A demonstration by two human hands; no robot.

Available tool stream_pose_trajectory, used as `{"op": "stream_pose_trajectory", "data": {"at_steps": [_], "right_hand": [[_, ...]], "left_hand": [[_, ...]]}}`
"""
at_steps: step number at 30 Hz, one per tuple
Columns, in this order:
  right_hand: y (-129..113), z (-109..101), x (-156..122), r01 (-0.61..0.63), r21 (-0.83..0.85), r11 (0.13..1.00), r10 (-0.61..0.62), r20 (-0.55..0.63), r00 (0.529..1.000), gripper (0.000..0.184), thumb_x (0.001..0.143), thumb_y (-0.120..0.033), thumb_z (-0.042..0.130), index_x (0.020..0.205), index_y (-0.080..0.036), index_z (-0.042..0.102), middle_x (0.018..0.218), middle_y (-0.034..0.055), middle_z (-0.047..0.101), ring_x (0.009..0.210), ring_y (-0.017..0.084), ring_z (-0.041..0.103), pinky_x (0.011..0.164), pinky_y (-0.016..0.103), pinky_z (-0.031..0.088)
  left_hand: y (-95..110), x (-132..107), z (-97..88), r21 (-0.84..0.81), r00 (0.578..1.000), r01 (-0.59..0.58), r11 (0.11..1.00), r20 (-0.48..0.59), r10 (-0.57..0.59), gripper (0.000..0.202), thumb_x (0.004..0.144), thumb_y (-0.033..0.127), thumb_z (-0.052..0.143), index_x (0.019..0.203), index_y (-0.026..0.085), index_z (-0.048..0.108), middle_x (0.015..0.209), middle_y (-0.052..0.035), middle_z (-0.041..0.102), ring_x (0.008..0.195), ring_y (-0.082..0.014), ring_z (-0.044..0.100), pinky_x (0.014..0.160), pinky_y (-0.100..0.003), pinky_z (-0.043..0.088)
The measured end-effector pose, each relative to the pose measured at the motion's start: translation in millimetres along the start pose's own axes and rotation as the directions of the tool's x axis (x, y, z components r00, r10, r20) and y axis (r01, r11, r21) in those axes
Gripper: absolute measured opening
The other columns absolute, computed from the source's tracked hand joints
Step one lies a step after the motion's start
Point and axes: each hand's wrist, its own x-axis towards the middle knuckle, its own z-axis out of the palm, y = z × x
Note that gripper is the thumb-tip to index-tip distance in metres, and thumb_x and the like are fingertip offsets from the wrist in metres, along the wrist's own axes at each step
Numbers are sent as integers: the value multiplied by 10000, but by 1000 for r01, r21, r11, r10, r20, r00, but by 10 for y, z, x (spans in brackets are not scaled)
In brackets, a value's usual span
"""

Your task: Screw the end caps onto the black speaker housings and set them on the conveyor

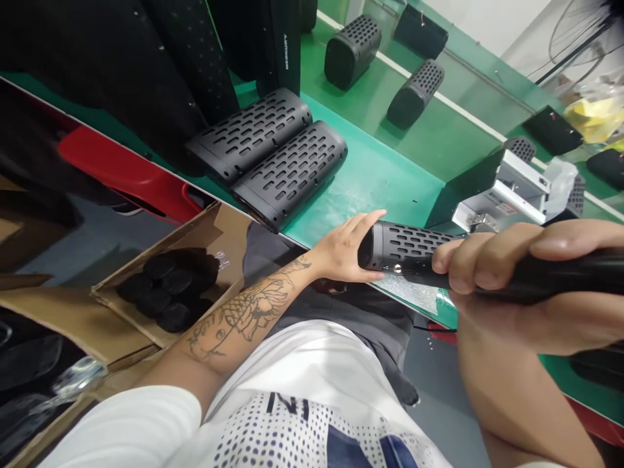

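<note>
Evidently we are only partway through one casing, judging by how things are lying. Nearest, at three o'clock, our right hand (507, 263) is wrapping its fingers closely around a black tool (592, 270). Just past it, also toward three, the perforated casing (414, 242) is lying at the near edge of the green worktop (385, 185). A shiny metal spot (398, 268) is showing on its side, where we are probably fastening; the tool's tip is hard to make out. Near the centre, our left hand (338, 253) is holding the casing's left end between widely spread thumb and forefinger. So this fastening is seemingly unfinished; how many are remaining, we cannot tell. At eleven, two similar casings (292, 172) are lying side by side, whether waiting or finished being unclear. Farther, approaching three, a silver device (517, 188) is standing; around one, more casings (353, 52) are resting.
</note>
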Motion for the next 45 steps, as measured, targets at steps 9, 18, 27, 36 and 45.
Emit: {"op": "stream_pose_trajectory", "data": {"at_steps": [9, 18, 27, 36, 45], "right_hand": [[165, -41, -35, 9, 72, 997, -15, 86, 996, 491, 902, -569, 949, 807, -243, 596, 581, -83, 629, 346, 138, 493, 382, 323, 540], [206, 17, 30, -24, 151, 988, -19, 272, 962, 425, 885, -394, 983, 817, -231, 597, 576, -81, 582, 347, 111, 480, 375, 295, 534], [182, 2, 3, -47, 167, 985, -27, 413, 910, 534, 935, -311, 940, 728, -213, 458, 570, -44, 569, 395, 129, 550, 431, 311, 534], [258, 42, -153, -57, 208, 976, -17, 334, 942, 505, 885, -246, 958, 730, -210, 478, 595, -40, 581, 416, 128, 541, 455, 319, 517], [11, -687, -28, 40, 68, 997, -36, -58, 998, 410, 936, -622, 891, 985, -253, 720, 585, -75, 557, 387, 148, 503, 458, 356, 588]], "left_hand": [[-16, 0, 23, -9, 1000, -24, 1000, -12, 24, 1304, 806, 656, 963, 1808, 227, 248, 1677, -223, 543, 1490, -441, 619, 1270, -598, 541], [6, 6, 23, 6, 1000, -7, 1000, -2, 7, 1321, 788, 702, 959, 1803, 234, 254, 1661, -213, 568, 1487, -446, 621, 1284, -602, 513], [-38, 4, 82, 0, 998, -52, 999, -19, 52, 1311, 818, 767, 893, 1818, 238, 230, 1703, -222, 550, 1498, -467, 614, 1283, -608, 491], [-35, 19, 37, 42, 999, -34, 999, -5, 35, 1319, 805, 750, 908, 1818, 253, 224, 1677, -212, 578, 1465, -450, 645, 1262, -602, 513], [524, -837, 404, 337, 973, 1, 942, -218, 76, 1265, 955, 874, 662, 1825, 90, 182, 1601, -333, 595, 1462, -510, 647, 1199, -688, 564]]}}
